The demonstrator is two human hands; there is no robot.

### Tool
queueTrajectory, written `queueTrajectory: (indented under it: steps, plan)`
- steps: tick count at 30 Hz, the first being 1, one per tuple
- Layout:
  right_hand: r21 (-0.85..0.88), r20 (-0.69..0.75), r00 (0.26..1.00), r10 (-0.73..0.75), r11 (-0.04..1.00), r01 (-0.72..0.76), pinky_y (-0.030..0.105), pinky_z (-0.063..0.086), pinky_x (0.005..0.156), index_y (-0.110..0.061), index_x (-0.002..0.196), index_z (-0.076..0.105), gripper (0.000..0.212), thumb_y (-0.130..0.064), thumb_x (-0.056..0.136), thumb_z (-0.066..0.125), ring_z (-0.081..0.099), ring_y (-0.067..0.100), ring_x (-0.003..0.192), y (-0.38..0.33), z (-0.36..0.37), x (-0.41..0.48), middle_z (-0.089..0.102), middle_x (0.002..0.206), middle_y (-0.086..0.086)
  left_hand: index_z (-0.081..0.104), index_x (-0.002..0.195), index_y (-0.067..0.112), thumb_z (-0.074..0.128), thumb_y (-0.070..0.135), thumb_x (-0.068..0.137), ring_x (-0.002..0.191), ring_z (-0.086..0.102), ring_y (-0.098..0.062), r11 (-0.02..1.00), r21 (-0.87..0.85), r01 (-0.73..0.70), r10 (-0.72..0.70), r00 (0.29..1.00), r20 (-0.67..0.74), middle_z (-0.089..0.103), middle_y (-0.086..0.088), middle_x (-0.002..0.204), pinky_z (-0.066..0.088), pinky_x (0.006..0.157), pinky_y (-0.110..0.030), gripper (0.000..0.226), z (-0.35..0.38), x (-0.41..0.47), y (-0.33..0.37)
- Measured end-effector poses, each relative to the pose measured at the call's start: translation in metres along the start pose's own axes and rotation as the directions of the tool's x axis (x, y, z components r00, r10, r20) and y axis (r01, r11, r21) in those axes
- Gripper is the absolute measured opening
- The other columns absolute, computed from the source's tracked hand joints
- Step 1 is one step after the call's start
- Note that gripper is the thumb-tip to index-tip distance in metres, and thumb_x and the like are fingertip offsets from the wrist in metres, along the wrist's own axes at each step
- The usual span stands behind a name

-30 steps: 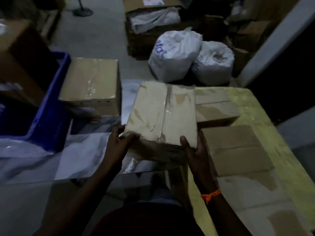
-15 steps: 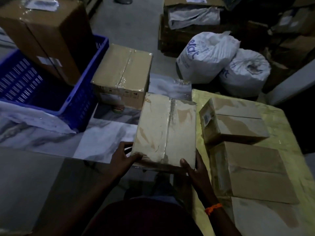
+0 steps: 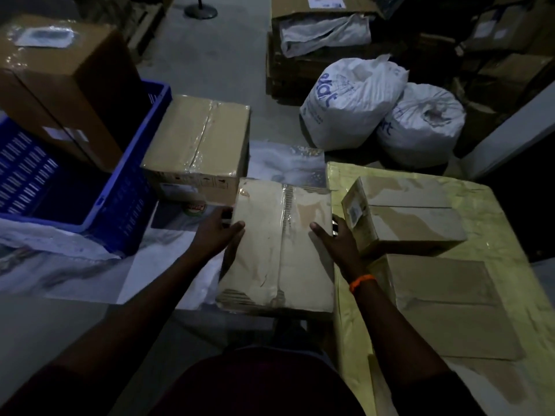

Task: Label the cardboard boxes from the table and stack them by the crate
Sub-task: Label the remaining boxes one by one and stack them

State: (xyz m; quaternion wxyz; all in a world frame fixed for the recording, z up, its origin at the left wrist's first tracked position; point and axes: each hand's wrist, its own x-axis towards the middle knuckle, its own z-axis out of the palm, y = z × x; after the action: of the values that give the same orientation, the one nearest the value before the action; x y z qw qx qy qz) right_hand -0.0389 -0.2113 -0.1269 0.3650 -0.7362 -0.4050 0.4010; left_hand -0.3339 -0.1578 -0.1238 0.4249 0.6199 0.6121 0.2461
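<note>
Left hand [image 3: 216, 233] and right hand [image 3: 338, 240] clasp the taped box [image 3: 279, 253] by its sides, thumbs on top. Just right of it, a smaller box [image 3: 414, 219] bears an illegible label [image 3: 354, 210].

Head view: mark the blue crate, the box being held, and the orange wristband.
blue crate [image 3: 129, 193], head view, outer side wall.
held box [image 3: 264, 256], head view, top face left of the tape.
orange wristband [image 3: 362, 282], head view, middle of the band.

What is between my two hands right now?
A taped cardboard box, seen in the head view: the left hand grips its left side and the right hand its right.
</note>
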Motion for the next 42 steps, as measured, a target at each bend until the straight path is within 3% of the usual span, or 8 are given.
queueTrajectory:
  steps: [5,10,15,24,28,32,36,42]
  plan:
    - [0.043,0.011,0.999,0.044,0.998,-0.044,0.036,0.059,0.091,-0.026,0.121,0.064,0.044,-0.042,0.085,0.083,0.071,0.017,0.107,-0.007,0.005,0.026,0.073,0.114,-0.004,0.057,0.138,0.013,0.075,0.039,0.082,0.118,0.063,-0.027,0.995,-0.042,0.089,-0.088,0.996,0.008,0.067,-0.009,0.129,0.053,0.1,-0.046,0.064,0.013,0.02,0.014]
    - [0.06,-0.018,0.998,0.062,0.996,-0.06,0.047,0.058,0.099,-0.029,0.128,0.066,0.073,-0.067,0.067,0.083,0.071,0.014,0.108,0.007,0.0,0.037,0.075,0.117,-0.009,0.055,0.139,0.018,0.078,0.03,0.071,0.116,0.062,-0.022,0.996,-0.072,0.057,-0.055,0.998,0.031,0.066,-0.005,0.129,0.055,0.098,-0.047,0.073,0.016,0.019,0.022]
    - [0.146,-0.115,0.993,0.004,0.989,0.013,0.039,0.053,0.102,-0.033,0.126,0.058,0.048,-0.042,0.085,0.083,0.065,0.004,0.107,-0.035,-0.019,0.023,0.067,0.117,-0.019,0.051,0.139,0.018,0.083,0.021,0.072,0.119,0.062,-0.023,0.976,-0.217,0.004,-0.003,1.0,0.003,0.062,0.002,0.13,0.055,0.098,-0.049,0.074,0.011,0.024,0.052]
    - [0.327,-0.309,0.951,-0.027,0.936,0.133,0.048,0.058,0.093,-0.023,0.129,0.057,0.065,-0.073,0.087,0.061,0.067,0.02,0.111,-0.077,-0.038,-0.011,0.068,0.124,0.001,0.058,0.11,0.032,0.066,0.083,0.069,0.106,0.067,-0.009,0.877,-0.479,-0.043,-0.015,0.993,-0.115,0.068,0.007,0.115,0.055,0.098,-0.046,0.066,-0.01,0.002,0.096]
    - [0.339,-0.318,0.948,-0.015,0.932,0.129,0.051,0.057,0.096,-0.028,0.129,0.056,0.08,-0.086,0.076,0.057,0.069,0.02,0.111,-0.065,-0.029,-0.035,0.07,0.121,0.0,0.059,0.114,0.026,0.056,0.078,0.08,0.088,0.067,0.004,0.885,-0.465,-0.028,-0.032,0.992,-0.122,0.068,0.008,0.108,0.057,0.083,-0.031,0.063,-0.005,-0.025,0.094]
    - [0.325,-0.379,0.925,-0.021,0.933,0.155,0.039,0.057,0.094,-0.017,0.128,0.058,0.079,-0.076,0.077,0.061,0.069,0.018,0.11,-0.055,-0.024,-0.054,0.072,0.12,0.005,0.056,0.12,0.02,0.061,0.055,0.09,0.09,0.067,0.0,0.898,-0.435,-0.062,-0.01,0.987,-0.16,0.065,0.008,0.109,0.051,0.061,-0.011,0.047,0.003,-0.038,0.086]
    - [0.357,-0.378,0.926,-0.007,0.921,0.153,0.014,0.053,0.078,-0.01,0.129,0.058,0.047,-0.042,0.098,0.068,0.068,0.013,0.105,-0.049,-0.023,-0.055,0.07,0.121,0.01,0.055,0.119,0.02,0.065,0.04,0.096,0.098,0.064,-0.002,0.901,-0.426,-0.083,-0.002,0.981,-0.196,0.063,0.012,0.108,0.052,0.063,-0.011,0.032,0.006,-0.039,0.081]
    - [0.409,-0.368,0.93,0.016,0.901,0.147,0.014,0.056,0.076,-0.012,0.133,0.059,0.035,-0.028,0.102,0.063,0.068,-0.012,0.087,-0.052,-0.018,-0.045,0.07,0.112,-0.002,0.058,0.119,0.015,0.064,0.036,0.098,0.083,0.063,0.016,0.912,-0.396,-0.108,0.016,0.973,-0.229,0.065,0.011,0.106,0.049,0.063,-0.008,0.03,0.008,-0.034,0.088]
